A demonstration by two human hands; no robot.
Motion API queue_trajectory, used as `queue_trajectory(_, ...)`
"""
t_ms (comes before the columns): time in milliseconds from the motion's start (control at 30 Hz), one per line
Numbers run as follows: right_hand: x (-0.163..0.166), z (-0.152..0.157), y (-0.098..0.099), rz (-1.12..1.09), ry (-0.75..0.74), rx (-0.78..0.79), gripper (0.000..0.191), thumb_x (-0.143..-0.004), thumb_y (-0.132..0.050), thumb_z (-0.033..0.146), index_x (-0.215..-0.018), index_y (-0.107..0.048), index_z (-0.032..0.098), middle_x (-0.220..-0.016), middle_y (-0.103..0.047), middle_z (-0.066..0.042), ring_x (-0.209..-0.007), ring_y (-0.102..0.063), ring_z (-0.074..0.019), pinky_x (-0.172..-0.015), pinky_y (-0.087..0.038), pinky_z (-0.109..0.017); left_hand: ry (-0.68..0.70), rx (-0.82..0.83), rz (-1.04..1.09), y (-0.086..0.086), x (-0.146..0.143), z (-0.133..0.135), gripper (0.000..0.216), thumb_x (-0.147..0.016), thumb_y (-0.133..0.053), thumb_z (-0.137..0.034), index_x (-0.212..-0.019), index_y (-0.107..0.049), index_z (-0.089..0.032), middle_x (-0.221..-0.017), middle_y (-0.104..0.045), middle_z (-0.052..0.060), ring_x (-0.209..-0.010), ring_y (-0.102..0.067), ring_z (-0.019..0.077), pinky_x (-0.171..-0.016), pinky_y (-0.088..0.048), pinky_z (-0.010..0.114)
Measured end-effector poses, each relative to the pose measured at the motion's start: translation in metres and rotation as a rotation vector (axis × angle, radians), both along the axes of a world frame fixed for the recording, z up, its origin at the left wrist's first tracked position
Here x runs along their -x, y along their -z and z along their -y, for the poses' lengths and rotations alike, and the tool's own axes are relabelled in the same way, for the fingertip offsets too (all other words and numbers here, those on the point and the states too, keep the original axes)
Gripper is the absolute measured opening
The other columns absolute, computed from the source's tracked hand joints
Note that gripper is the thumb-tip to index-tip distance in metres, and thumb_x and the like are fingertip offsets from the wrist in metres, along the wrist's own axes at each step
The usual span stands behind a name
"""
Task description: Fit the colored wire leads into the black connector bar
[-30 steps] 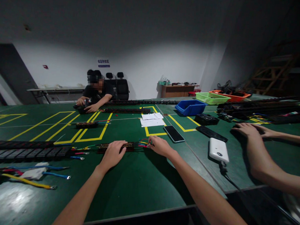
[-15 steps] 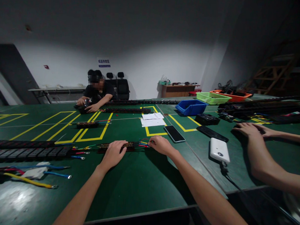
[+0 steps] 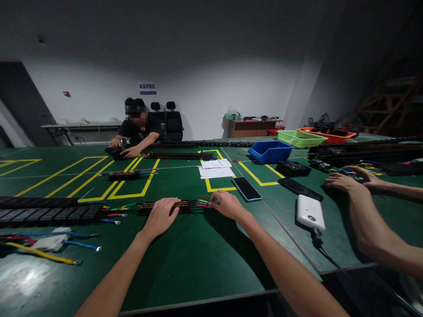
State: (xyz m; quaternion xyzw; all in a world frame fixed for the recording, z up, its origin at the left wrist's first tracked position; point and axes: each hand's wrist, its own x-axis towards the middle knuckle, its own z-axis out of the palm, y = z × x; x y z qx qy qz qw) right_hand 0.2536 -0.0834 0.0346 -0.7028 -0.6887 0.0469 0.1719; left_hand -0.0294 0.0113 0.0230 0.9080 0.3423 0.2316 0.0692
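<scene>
A dark terminal strip [image 3: 181,205] with coloured wires lies on the green table [image 3: 193,251] in front of me. My left hand [image 3: 160,217] rests on its left half, fingers curled down over it. My right hand [image 3: 226,205] is at the strip's right end, fingers pinched on the bundle of coloured wires [image 3: 202,203] that sticks out there.
Long black strips [image 3: 37,209] and loose lugged cables [image 3: 53,249] lie at the left. A phone [image 3: 250,188], papers [image 3: 214,168], a white power bank [image 3: 310,212], a blue bin [image 3: 270,151]. A co-worker's hands [image 3: 347,181] at the right; another person [image 3: 137,127] sits far back.
My hands have hardly moved on the strip. The co-worker's hands at the right have shifted slightly farther away, onto a small device.
</scene>
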Motion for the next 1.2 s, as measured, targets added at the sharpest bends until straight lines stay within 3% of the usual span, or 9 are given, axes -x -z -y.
queue_trajectory(367,0.002,0.005,-0.009,0.022,-0.036,0.009,0.03,-0.102,-0.051,0.042,-0.102,-0.075,0.023,-0.106,-0.071,-0.008,-0.097,-0.065,-0.0209,-0.071,-0.039,-0.025,0.005,-0.009,0.01,0.002,0.001,-0.002,0.039,-0.1,-0.047,-0.039,-0.13,-0.065,-0.023,-0.134,-0.068,0.008,-0.127,-0.06,0.0261,-0.112,-0.044,0.052)
queue_trajectory(600,0.0,0.004,-0.012,0.067,0.097,-0.092,0.039,-0.105,-0.045,0.045,-0.1,-0.075,0.022,-0.101,-0.069,-0.008,-0.086,-0.065,-0.0176,-0.067,-0.037,-0.025,0.01,-0.02,0.006,0.002,0.001,-0.001,0.038,-0.1,-0.048,-0.038,-0.13,-0.065,-0.022,-0.133,-0.069,0.008,-0.126,-0.06,0.0256,-0.113,-0.043,0.051)
queue_trajectory(767,0.001,0.003,-0.008,0.086,0.016,0.037,0.036,-0.103,-0.049,0.043,-0.092,-0.077,0.023,-0.095,-0.073,-0.006,-0.088,-0.066,-0.0195,-0.065,-0.035,-0.025,0.017,-0.034,0.015,0.002,0.001,0.0,0.037,-0.1,-0.048,-0.038,-0.129,-0.066,-0.022,-0.132,-0.069,0.008,-0.126,-0.06,0.0253,-0.113,-0.043,0.051)
queue_trajectory(1000,0.002,0.005,-0.013,0.095,0.071,-0.041,0.042,-0.105,-0.042,0.045,-0.096,-0.076,0.023,-0.1,-0.073,-0.008,-0.09,-0.066,-0.0191,-0.068,-0.036,-0.025,0.016,-0.023,0.009,0.002,0.001,0.0,0.037,-0.1,-0.048,-0.037,-0.129,-0.066,-0.022,-0.133,-0.068,0.008,-0.126,-0.06,0.0247,-0.113,-0.043,0.051)
queue_trajectory(1200,0.001,0.005,-0.011,0.046,-0.03,0.09,0.037,-0.104,-0.047,0.043,-0.092,-0.077,0.023,-0.093,-0.075,-0.006,-0.085,-0.068,-0.0193,-0.064,-0.035,-0.026,0.012,-0.012,0.012,0.001,0.001,0.001,0.038,-0.1,-0.048,-0.038,-0.13,-0.065,-0.022,-0.133,-0.069,0.008,-0.126,-0.06,0.0253,-0.114,-0.042,0.052)
